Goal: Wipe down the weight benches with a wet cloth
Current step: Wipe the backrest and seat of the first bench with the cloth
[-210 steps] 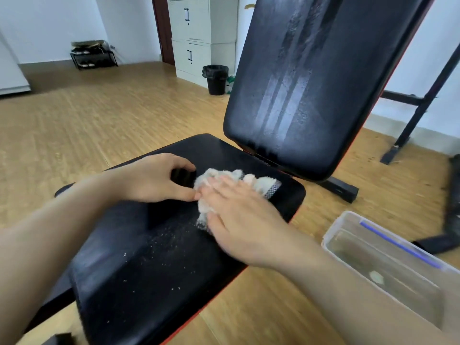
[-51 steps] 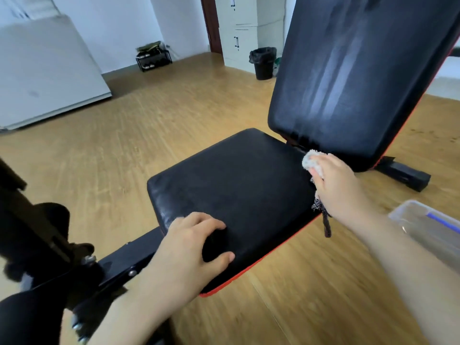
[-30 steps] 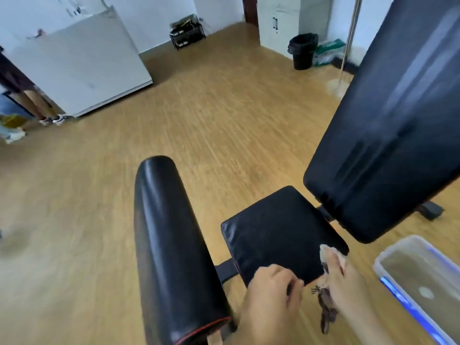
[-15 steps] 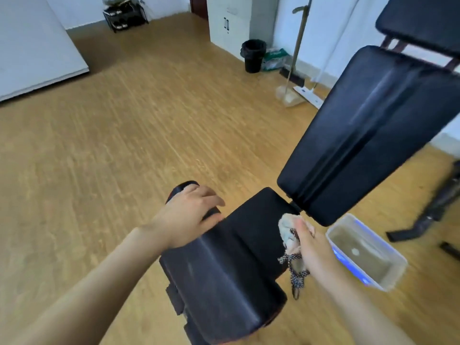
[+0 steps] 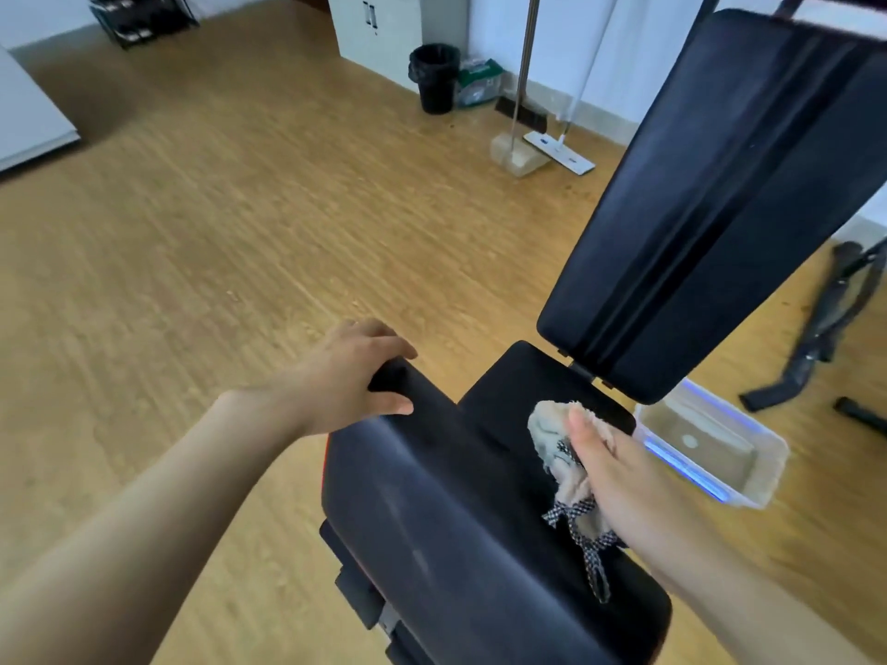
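Your right hand (image 5: 619, 467) clamps the cloth (image 5: 559, 448) above the seat pad (image 5: 523, 395), left hand (image 5: 350, 376) grips the roller pad (image 5: 432, 511) (likely still unwiped), lower centre.

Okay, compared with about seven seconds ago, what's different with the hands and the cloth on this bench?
The right hand lifted the cloth off the seat pad, where it had been rubbing, and now holds it bunched above the pad. The left hand left the seat and now grips the end of the black roller pad. The cloth stayed in the right hand; the water tub stayed on the floor beside the bench.
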